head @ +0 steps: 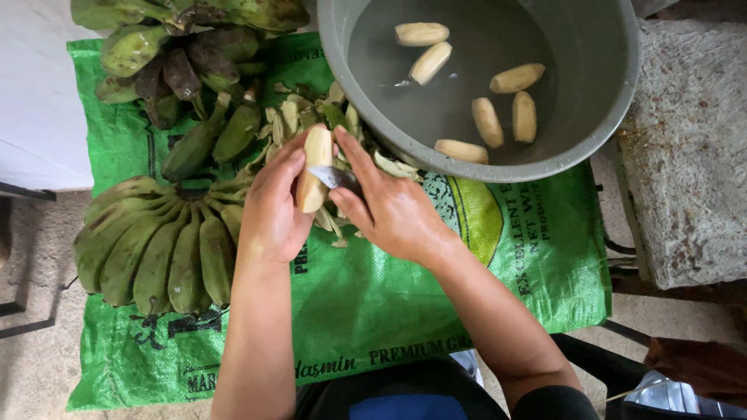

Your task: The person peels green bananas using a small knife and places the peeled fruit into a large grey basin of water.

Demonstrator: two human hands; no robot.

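My left hand (272, 210) grips a pale peeled banana (313, 167), held upright over a green woven sack (373, 295). My right hand (385, 206) holds a knife (333, 177) with its blade laid across the banana's middle. Just beyond my hands lies a pile of green peel strips (311, 117). A large grey basin (607, 101) of water stands at the top right, with several peeled bananas (486, 120) floating in it.
A big hand of green bananas (156, 249) lies on the sack to my left. More green and dark bananas (187, 70) sit at the top left. A rough stone slab (685, 155) is on the right. Bare ground surrounds the sack.
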